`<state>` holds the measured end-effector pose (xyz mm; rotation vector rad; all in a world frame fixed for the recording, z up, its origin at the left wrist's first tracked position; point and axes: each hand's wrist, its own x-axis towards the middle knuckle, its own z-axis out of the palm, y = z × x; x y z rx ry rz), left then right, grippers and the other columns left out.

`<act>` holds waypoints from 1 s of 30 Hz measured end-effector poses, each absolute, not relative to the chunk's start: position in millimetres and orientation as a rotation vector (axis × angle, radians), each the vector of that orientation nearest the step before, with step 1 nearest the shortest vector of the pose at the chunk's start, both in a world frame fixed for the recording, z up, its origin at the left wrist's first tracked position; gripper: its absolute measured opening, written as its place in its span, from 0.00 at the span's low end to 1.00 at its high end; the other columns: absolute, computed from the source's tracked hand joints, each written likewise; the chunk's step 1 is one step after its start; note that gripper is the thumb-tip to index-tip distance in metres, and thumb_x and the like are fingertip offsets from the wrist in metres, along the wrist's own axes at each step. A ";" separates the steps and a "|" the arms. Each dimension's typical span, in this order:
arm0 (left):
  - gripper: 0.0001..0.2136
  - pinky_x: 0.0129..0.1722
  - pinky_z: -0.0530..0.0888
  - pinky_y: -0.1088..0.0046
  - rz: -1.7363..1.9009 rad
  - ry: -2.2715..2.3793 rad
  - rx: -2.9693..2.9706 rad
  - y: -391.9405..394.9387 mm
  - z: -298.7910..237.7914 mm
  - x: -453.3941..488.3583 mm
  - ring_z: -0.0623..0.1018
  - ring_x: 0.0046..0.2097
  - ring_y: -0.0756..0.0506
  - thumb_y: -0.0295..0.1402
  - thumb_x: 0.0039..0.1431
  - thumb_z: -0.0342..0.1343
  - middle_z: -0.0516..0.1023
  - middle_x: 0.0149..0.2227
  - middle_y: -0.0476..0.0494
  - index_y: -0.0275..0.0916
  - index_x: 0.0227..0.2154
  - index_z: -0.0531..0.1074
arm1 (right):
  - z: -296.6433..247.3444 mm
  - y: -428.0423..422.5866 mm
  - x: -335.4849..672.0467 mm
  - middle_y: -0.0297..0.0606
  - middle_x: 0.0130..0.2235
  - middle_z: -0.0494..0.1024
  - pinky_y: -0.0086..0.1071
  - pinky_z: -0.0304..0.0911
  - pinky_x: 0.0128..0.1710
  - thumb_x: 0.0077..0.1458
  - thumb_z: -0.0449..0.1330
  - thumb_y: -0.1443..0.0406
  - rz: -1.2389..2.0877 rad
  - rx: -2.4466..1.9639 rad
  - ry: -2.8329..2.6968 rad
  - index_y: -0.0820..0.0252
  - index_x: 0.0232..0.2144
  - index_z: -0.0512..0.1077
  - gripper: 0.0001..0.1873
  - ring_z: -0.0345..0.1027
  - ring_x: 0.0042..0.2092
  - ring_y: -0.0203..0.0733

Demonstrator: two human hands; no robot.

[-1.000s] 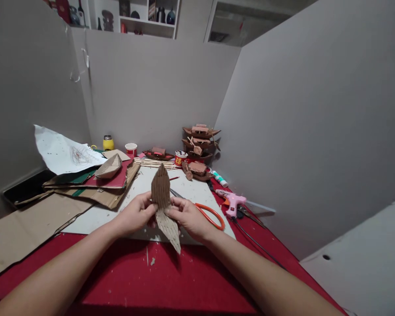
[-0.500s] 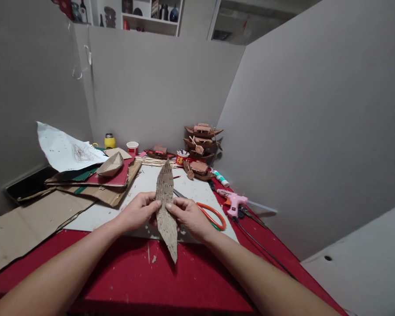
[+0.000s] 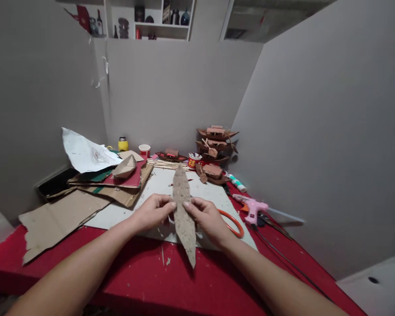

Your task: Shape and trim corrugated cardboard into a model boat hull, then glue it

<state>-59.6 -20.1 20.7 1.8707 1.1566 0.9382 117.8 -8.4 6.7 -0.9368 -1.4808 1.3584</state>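
Observation:
A long leaf-shaped piece of cardboard (image 3: 184, 219), pointed at both ends and rough on its upper face, is held between my two hands above the table's front part. My left hand (image 3: 158, 210) pinches its left edge, thumb on top. On the opposite edge my right hand (image 3: 206, 216) grips it the same way; the fingers beneath are partly hidden. Just beyond my right hand lie scissors with an orange handle (image 3: 236, 223), mostly covered by that hand. Under the cardboard is a white board (image 3: 154, 184) with scraps on it.
Cardboard sheets (image 3: 61, 215), a small folded boat (image 3: 125, 167) and a white paper (image 3: 85, 153) are piled at left. Model boats (image 3: 217, 145) stand stacked at the back right, near a red cup (image 3: 195, 161). A pink glue gun (image 3: 255, 208) with its cord lies at right.
My view has turned a little left, so everything sits further right in the picture. Both hands keep hold of the cardboard piece, its face now tilted slightly differently.

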 end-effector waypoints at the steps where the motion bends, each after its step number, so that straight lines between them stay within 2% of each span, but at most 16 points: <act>1: 0.15 0.22 0.69 0.76 0.974 1.228 1.916 -19.2 24.8 -65.8 0.71 0.20 0.51 0.40 0.58 0.47 0.72 0.21 0.48 0.34 0.27 0.72 | 8.7 -7.4 119.4 0.32 0.24 0.73 0.28 0.59 0.26 0.44 0.65 0.53 1.376 -0.933 -1.428 0.62 0.27 0.72 0.18 0.64 0.25 0.35; 3: 0.15 0.29 0.72 0.72 1.089 1.426 2.006 -16.4 35.4 -83.6 0.75 0.28 0.47 0.41 0.58 0.48 0.76 0.28 0.44 0.35 0.33 0.73 | 10.2 -5.0 124.4 0.33 0.25 0.75 0.29 0.60 0.27 0.44 0.65 0.53 1.389 -0.921 -1.337 0.61 0.27 0.72 0.17 0.66 0.26 0.37; 5: 0.14 0.43 0.70 0.63 1.224 1.680 2.084 -12.1 47.1 -107.4 0.75 0.42 0.41 0.38 0.58 0.49 0.77 0.40 0.36 0.35 0.40 0.72 | 8.1 -2.2 131.1 0.33 0.25 0.75 0.29 0.60 0.27 0.45 0.65 0.54 1.394 -0.909 -1.286 0.60 0.26 0.71 0.15 0.66 0.26 0.37; 7: 0.16 0.54 0.61 0.54 1.267 1.881 2.177 -6.0 56.9 -133.4 0.65 0.56 0.34 0.34 0.56 0.50 0.72 0.50 0.32 0.35 0.45 0.71 | 4.4 0.1 137.6 0.32 0.24 0.74 0.29 0.60 0.26 0.47 0.65 0.54 1.400 -0.906 -1.267 0.60 0.26 0.71 0.15 0.66 0.26 0.37; 9: 0.17 0.56 0.55 0.51 1.220 2.009 2.278 1.8 61.9 -157.0 0.58 0.60 0.31 0.31 0.52 0.52 0.71 0.52 0.31 0.34 0.45 0.72 | 2.0 1.1 142.3 0.32 0.24 0.74 0.29 0.60 0.26 0.47 0.65 0.55 1.407 -0.910 -1.254 0.61 0.26 0.71 0.15 0.66 0.26 0.37; 12: 0.10 0.51 0.62 0.53 1.030 2.116 2.399 13.1 61.5 -180.3 0.68 0.51 0.30 0.30 0.46 0.55 0.78 0.38 0.32 0.35 0.32 0.77 | 4.6 0.1 145.1 0.33 0.26 0.75 0.30 0.63 0.29 0.47 0.65 0.58 1.450 -0.871 -1.208 0.61 0.28 0.71 0.13 0.68 0.27 0.38; 14: 0.07 0.44 0.66 0.59 0.923 2.150 2.465 17.9 59.8 -186.2 0.74 0.42 0.34 0.29 0.47 0.53 0.78 0.31 0.35 0.37 0.26 0.77 | 9.0 -1.0 146.0 0.34 0.27 0.76 0.31 0.65 0.30 0.47 0.65 0.59 1.481 -0.830 -1.165 0.60 0.30 0.70 0.12 0.69 0.27 0.38; 16: 0.07 0.41 0.67 0.61 0.862 2.172 2.521 18.6 60.2 -184.6 0.74 0.36 0.37 0.29 0.48 0.52 0.77 0.28 0.37 0.38 0.24 0.76 | 12.9 -1.0 148.8 0.33 0.26 0.75 0.28 0.64 0.25 0.47 0.64 0.59 1.448 -0.845 -1.153 0.60 0.31 0.70 0.12 0.67 0.25 0.35; 19: 0.08 0.42 0.67 0.61 0.842 2.151 2.604 8.2 64.3 -168.0 0.73 0.37 0.38 0.31 0.51 0.51 0.76 0.30 0.37 0.37 0.27 0.75 | 16.7 2.0 158.8 0.30 0.22 0.72 0.23 0.52 0.15 0.45 0.64 0.58 1.338 -0.915 -1.158 0.60 0.32 0.70 0.13 0.59 0.18 0.30; 21: 0.07 0.47 0.66 0.60 0.845 2.081 2.663 -8.0 65.5 -147.6 0.73 0.39 0.39 0.31 0.52 0.50 0.76 0.32 0.38 0.37 0.28 0.73 | 20.0 5.0 168.2 0.28 0.21 0.70 0.22 0.47 0.12 0.43 0.64 0.58 1.305 -0.929 -1.113 0.61 0.32 0.69 0.15 0.54 0.16 0.28; 24: 0.05 0.54 0.62 0.57 0.905 1.767 2.889 -43.4 56.2 -107.3 0.73 0.38 0.43 0.29 0.54 0.51 0.76 0.31 0.42 0.38 0.28 0.71 | 28.9 8.7 181.2 0.26 0.20 0.68 0.21 0.45 0.12 0.40 0.66 0.60 1.302 -0.935 -1.010 0.61 0.29 0.68 0.15 0.54 0.16 0.26; 27: 0.06 0.56 0.60 0.55 0.923 1.464 3.053 -78.3 32.1 -68.5 0.73 0.39 0.44 0.24 0.54 0.51 0.76 0.31 0.43 0.39 0.31 0.71 | 36.9 9.7 187.4 0.27 0.21 0.69 0.21 0.45 0.12 0.38 0.66 0.62 1.332 -0.905 -0.997 0.61 0.28 0.69 0.13 0.55 0.17 0.26; 30: 0.08 0.56 0.61 0.55 0.864 1.263 3.083 -99.3 6.8 -44.6 0.74 0.37 0.44 0.21 0.54 0.50 0.76 0.29 0.44 0.37 0.32 0.71 | 37.0 8.4 186.2 0.29 0.22 0.71 0.21 0.50 0.14 0.38 0.66 0.64 1.451 -0.878 -1.017 0.62 0.28 0.71 0.12 0.58 0.19 0.27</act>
